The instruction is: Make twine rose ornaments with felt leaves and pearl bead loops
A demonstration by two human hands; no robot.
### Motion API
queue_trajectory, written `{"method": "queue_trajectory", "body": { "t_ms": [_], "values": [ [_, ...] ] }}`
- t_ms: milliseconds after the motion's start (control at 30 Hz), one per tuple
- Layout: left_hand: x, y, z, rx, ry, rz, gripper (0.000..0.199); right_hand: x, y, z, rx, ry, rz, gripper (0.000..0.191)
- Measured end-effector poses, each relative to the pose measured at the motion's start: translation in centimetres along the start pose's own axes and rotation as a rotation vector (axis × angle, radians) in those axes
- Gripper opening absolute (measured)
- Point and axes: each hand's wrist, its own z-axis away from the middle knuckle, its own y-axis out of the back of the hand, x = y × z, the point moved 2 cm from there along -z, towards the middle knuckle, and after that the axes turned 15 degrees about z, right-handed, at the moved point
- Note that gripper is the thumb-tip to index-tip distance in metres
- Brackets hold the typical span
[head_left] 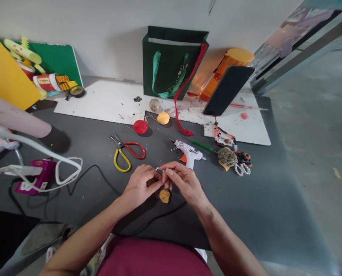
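My left hand (144, 183) and my right hand (184, 181) meet over the front of the dark table, fingertips pinched close together. Between them is something small, mostly hidden by the fingers; a tiny bright bit shows at its top. Just below the fingertips a mustard-yellow piece (164, 196) shows, and I cannot tell whether it hangs from them or lies on the table. Beyond my right hand lies a white glue gun (189, 152) with an orange trigger. Scissors (128, 151) with one yellow and one red handle lie beyond my left hand.
Behind lie a red thread ball (140, 126), a yellow ball (163, 118) and a beige ball (154, 105). A dark green gift bag (171, 65) and a propped phone (228, 90) stand farther back. Beaded ornaments (228, 157) lie right; cables and a purple box (37, 176) left.
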Motion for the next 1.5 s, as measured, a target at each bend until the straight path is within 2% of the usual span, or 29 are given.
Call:
{"method": "queue_trajectory", "body": {
  "t_ms": [167, 267, 333, 433, 500, 600, 733, 1167, 1500],
  "values": [
    [0.1, 0.0, 0.0, -0.016, 0.033, -0.053, 0.01, 0.4, 0.2, 0.0, 0.073, 0.02, -0.063, 0.022],
    [0.0, 0.2, 0.0, 0.036, 0.081, -0.021, 0.009, 0.1, 0.6, 0.0, 0.141, 0.079, -0.018, 0.032],
    [-0.2, 0.3, 0.1, 0.067, 0.128, 0.022, 0.009, -0.1, 0.9, 0.1, 0.221, 0.109, 0.129, 0.034],
    [-0.3, 0.4, 0.1, 0.082, 0.166, 0.072, 0.008, -0.2, 1.0, 0.2, 0.3, 0.137, 0.435, 0.015],
    [-0.3, 0.4, 0.1, 0.083, 0.161, 0.083, 0.007, -0.3, 0.6, 0.1, 0.271, 0.186, 0.588, 0.02],
    [-0.4, 0.4, 0.1, 0.088, 0.15, 0.079, 0.006, -0.1, 0.0, 0.0, 0.195, 0.26, 0.677, 0.021],
    [-0.5, 0.4, 0.1, 0.081, 0.135, 0.086, 0.009, 0.0, -0.3, -0.1, 0.192, 0.244, 0.636, 0.007],
    [-0.7, 0.7, 0.1, 0.125, 0.171, 0.166, 0.01, 1.3, -0.6, -0.3, 0.194, -0.009, 0.374, 0.012],
    [-0.4, 0.9, 0.0, 0.149, 0.215, 0.192, 0.01, 1.5, -0.4, -0.4, 0.149, -0.055, 0.294, 0.022]
  ]
}}
